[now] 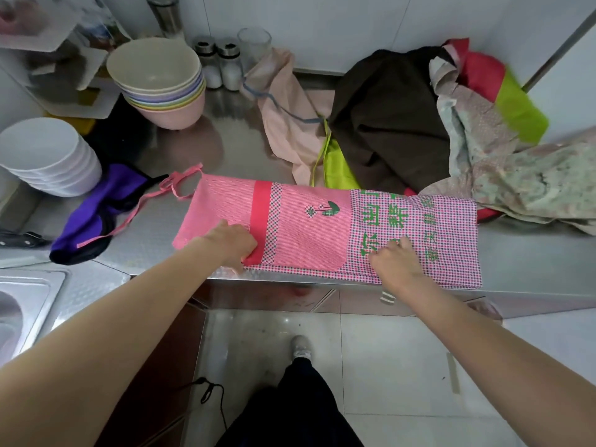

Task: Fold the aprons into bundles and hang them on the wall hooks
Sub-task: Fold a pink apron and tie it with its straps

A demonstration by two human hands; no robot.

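Note:
A pink checked apron (pixel 309 227) with green lettering lies folded into a long strip along the front edge of the steel counter (pixel 232 137). Its pink ties (pixel 167 188) trail off to the left. My left hand (pixel 230 241) grips the apron's near edge by the red band, fingers curled round the cloth. My right hand (pixel 395 259) rests on the checked part near the lettering, its fingers curled at the front edge. A purple and black apron (pixel 96 214) lies bunched to the left. No wall hooks are in view.
A heap of aprons sits at the back right: peach (pixel 283 101), brown (pixel 387 124), lime green (pixel 519 108), red (pixel 480 72) and floral (pixel 516 175). Stacked bowls (pixel 161 82), white bowls (pixel 48 159), two shakers (pixel 219 62) and a glass (pixel 254 43) stand behind. A sink (pixel 22 304) is at left.

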